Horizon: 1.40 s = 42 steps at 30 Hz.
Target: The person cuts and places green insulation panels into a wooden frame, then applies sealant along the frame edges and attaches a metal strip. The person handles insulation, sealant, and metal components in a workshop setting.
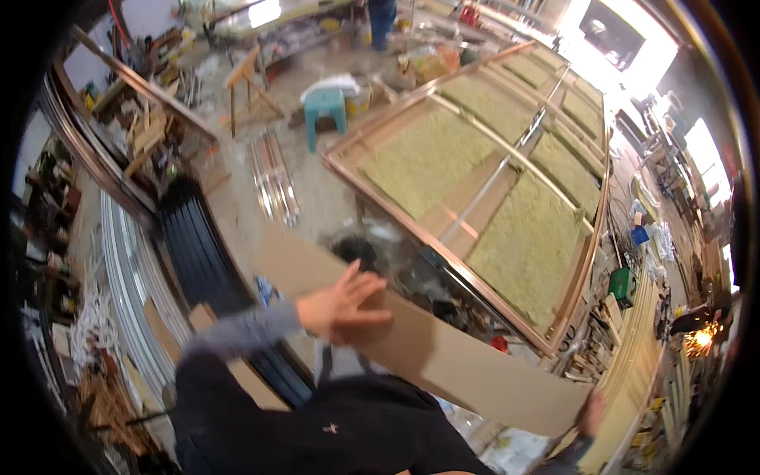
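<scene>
A long, flat tan board [475,368] lies slantwise in front of my body, from the middle left down to the lower right. My left hand [340,305] rests on its face with the fingers spread. At the board's right end, my right hand [590,412] grips the edge; part of that hand is hidden. Just beyond the board stands a large copper-coloured frame [388,207], with crossbars and yellow-green insulation slabs [431,158] between them.
A teal stool [324,111] and a bundle of shiny metal strips [273,178] are on the floor to the far left. Black ribbed profiles [194,229] and silver profiles [131,277] lie at my left. Sparks [701,340] fly at the right beside long pale boards [633,364].
</scene>
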### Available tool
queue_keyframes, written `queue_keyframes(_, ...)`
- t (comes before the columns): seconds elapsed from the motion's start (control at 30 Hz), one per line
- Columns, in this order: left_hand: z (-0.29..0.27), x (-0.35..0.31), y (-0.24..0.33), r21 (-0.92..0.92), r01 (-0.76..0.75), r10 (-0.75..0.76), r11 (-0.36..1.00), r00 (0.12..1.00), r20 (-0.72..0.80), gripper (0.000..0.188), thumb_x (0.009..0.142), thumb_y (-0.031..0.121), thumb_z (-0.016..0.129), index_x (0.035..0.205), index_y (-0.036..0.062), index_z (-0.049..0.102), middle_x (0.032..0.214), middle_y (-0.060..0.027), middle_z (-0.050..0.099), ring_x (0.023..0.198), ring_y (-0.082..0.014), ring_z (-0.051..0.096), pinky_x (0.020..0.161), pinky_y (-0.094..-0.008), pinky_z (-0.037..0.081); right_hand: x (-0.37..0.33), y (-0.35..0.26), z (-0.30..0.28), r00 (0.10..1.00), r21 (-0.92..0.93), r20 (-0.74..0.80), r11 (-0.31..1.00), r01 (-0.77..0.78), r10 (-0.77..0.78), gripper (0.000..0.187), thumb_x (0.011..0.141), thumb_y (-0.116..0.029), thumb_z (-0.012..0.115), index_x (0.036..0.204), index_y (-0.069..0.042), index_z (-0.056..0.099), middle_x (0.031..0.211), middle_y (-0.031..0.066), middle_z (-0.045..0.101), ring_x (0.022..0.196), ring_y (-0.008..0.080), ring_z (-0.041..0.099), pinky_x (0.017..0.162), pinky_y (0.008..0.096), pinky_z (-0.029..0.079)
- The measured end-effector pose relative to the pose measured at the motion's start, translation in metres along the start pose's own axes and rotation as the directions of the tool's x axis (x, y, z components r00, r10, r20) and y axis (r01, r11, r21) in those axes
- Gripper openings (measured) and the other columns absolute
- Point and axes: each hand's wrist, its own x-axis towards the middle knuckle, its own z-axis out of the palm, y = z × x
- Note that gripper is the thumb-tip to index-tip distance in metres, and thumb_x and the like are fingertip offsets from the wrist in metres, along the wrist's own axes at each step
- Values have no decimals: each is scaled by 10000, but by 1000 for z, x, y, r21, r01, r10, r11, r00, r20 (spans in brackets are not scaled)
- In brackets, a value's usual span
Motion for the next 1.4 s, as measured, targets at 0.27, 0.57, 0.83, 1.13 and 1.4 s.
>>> queue_keyframes(0.27,-58,202,-71,19,-282,258,959,900,350,1212,417,444,956,1524,265,496,1537,-313,373,1448,-495,360,1154,-777,210,-67,-45,63,512,723,241,200,-662,824,613,1088,-504,542,1380,34,585,1303,123,669,1160,242,634,1016,378,506)
queue_keyframes(0.57,-64,250,-218,-22,-294,290,956,923,254,1265,420,412,995,1559,270,461,1546,-293,358,1474,-482,334,1190,-743,182,73,-82,32,583,745,287,206,-635,760,600,1087,-522,535,1283,38,623,1197,112,710,1055,225,685,919,379,563)
queue_keyframes(0.83,-56,216,-274,-129,-189,208,974,965,159,1226,437,399,974,1549,261,479,1554,-305,354,1471,-489,343,1193,-742,178,189,-111,2,542,541,229,357,-761,809,576,1087,-508,540,1265,33,633,1200,121,715,1042,239,704,898,380,578)
queue_keyframes(1.13,-46,215,-285,-129,-165,176,978,982,73,1189,460,413,961,1540,250,492,1542,-303,376,1462,-483,354,1175,-727,208,222,-59,-4,546,621,201,325,-713,813,567,1062,-499,599,1264,28,640,1189,125,720,1039,232,701,869,375,581)
queue_keyframes(1.4,-42,203,-292,-187,-144,163,972,982,93,1205,452,428,974,1537,248,481,1560,-254,335,1482,-469,327,1205,-721,161,235,-70,16,571,491,259,403,-773,779,606,1061,-531,581,1296,24,642,1216,108,714,1083,232,685,941,359,550)
